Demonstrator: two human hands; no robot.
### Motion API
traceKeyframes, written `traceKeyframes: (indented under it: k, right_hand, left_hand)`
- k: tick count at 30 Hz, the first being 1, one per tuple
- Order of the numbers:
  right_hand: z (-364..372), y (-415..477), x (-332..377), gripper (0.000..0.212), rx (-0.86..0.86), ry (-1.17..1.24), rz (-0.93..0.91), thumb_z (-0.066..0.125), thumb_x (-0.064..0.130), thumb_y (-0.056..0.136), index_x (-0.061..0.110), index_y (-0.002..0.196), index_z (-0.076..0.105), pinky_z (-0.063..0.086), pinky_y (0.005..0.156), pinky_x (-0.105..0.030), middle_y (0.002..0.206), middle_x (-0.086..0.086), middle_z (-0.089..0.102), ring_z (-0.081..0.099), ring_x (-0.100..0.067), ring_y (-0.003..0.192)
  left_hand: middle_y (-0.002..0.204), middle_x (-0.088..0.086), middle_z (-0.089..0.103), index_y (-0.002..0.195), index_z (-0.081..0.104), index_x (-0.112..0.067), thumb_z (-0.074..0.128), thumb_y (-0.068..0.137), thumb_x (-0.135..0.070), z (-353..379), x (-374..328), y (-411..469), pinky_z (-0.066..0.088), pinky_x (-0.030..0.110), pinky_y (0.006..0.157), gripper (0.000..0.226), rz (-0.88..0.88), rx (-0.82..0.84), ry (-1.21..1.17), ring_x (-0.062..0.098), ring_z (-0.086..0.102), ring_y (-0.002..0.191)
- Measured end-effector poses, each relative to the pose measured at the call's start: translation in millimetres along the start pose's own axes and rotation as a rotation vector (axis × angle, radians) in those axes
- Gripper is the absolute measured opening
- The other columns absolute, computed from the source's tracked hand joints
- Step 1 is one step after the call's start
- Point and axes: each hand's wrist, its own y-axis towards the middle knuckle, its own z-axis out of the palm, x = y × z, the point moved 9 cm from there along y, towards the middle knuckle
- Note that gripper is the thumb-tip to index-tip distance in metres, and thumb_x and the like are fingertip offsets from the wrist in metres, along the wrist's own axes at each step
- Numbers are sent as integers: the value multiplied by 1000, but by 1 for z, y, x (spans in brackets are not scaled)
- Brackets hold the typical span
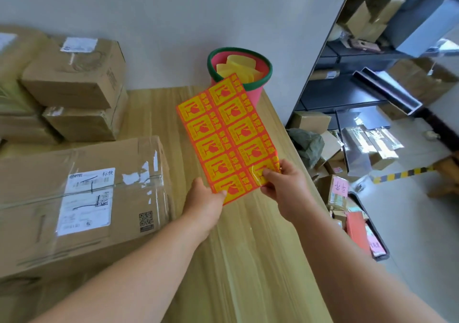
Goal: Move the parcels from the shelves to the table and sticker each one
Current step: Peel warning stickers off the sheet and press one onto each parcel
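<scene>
Sticker sheet, long axis away-left, near end in pinch of L hand & R hand

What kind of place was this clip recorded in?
Probably a parcel sorting or storage room: taped cardboard parcels with shipping labels on the wooden table, dark shelves holding more boxes, and a sheet of warning stickers.

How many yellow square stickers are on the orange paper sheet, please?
10, in two columns of five on the orange sheet; the right hand pinches the lowest right sticker. None looks fully hidden.
</scene>
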Motion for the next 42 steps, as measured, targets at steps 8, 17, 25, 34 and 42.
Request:
traceKeyframes:
  k: [8,17,25,34,42]
  right_hand:
    - [19,-80,62,15,37,58,-115,56,2,92,16,97,58,52,60,-27,82,-5,66,61,-17,69]
    - [76,-137,103,26,75,175,-196,63,10,90,13,114,56,58,77,-37,98,-11,69,68,-24,86]
    - [144,-159,110,30,109,261,-133,66,11,89,10,117,57,58,66,-31,89,-10,67,64,-17,72]
    - [233,-189,75,67,335,212,-11,65,5,88,9,144,29,54,59,-30,85,-10,68,65,-19,68]
    - [251,-179,43,67,146,-302,-179,78,15,77,14,135,43,53,86,-38,111,1,61,64,-19,97]
  left_hand:
    - [81,3,65,87,53,-18,51,97,-16,-58,-64,-57,47,31,65,11,-67,242,-513,18,60,68]
    - [76,2,65,89,55,-19,59,90,-5,-151,-74,-110,37,18,45,14,-2,363,-356,10,55,58]
    - [77,6,62,85,53,-15,56,92,-3,-217,-67,-134,42,15,39,14,3,299,-524,14,54,63]
    - [72,1,59,87,53,-18,62,88,-4,-272,-32,-123,40,14,37,17,0,66,-739,9,55,53]
    - [53,4,56,84,53,-5,52,91,2,-269,23,-106,47,16,39,10,-211,101,-852,7,54,36]
